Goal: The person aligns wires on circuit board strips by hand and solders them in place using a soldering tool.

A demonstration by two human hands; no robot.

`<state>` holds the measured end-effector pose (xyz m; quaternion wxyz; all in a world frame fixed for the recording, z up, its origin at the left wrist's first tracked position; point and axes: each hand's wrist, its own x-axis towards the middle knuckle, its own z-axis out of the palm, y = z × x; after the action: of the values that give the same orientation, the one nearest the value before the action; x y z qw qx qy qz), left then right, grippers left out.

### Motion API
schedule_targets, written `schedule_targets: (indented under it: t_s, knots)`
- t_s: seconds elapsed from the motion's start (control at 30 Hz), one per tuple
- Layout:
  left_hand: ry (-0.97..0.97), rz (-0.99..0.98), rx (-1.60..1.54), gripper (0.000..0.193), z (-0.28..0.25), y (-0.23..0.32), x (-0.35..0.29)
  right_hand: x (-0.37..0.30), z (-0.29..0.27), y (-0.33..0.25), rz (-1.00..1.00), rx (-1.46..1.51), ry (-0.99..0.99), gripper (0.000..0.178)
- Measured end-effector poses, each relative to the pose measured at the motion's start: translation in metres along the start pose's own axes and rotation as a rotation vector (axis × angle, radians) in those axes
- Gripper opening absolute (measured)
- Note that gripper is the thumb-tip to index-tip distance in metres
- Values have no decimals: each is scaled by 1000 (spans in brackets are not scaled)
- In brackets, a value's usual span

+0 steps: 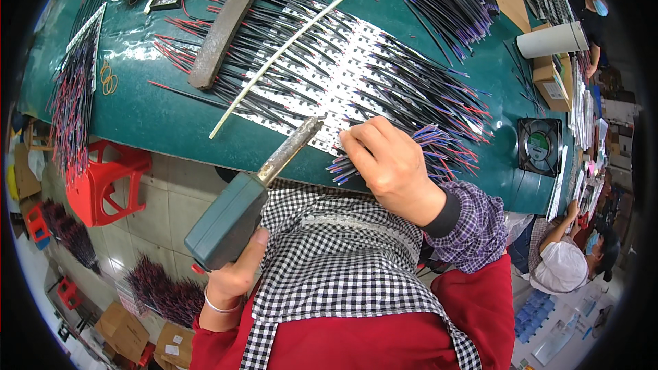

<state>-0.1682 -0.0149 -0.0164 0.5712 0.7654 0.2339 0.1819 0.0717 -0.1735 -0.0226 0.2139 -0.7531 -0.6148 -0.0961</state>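
My left hand (236, 270) is wrapped round the dark green body of a soldering gun (229, 223). The gun's metal barrel slants up to the near edge of a white circuit board panel (336, 106). Close to the tip, my right hand (394, 164) is closed in a pinch at that edge; what its fingers hold is hidden. Rows of black wires (411, 82) with red and blue ends run out from both sides of the panel. A loose bundle of blue-ended wires (435, 140) lies under and beside my right hand.
Across the left wires lie a wooden bar (229, 27) and a thin pale stick (281, 58). Wire bundles (449, 3) are piled at the far right, near a white roll (552, 40) and a small fan (539, 147). A red stool (106, 185) stands left. Other people sit and stand at right.
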Motion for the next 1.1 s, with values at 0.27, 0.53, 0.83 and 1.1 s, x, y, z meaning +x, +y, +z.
schedule_targets:
  t_s: [0.27, 0.53, 0.83, 1.1]
  knots:
    - [104, -187, -285, 56, -2, -25, -14, -6, -6, -7, 58, -75, 109, 50]
    - [80, -173, -206, 48, 0, -13, -14, -16, 1, -11, 59, 3, 44, 45]
    - [86, -115, -62, 23, 7, -1, -11, -14, 8, -13, 20, -93, 67, 33]
    - [-35, -15, 127, 23, 6, -4, -3, -13, 9, -12, 21, -66, 78, 27]
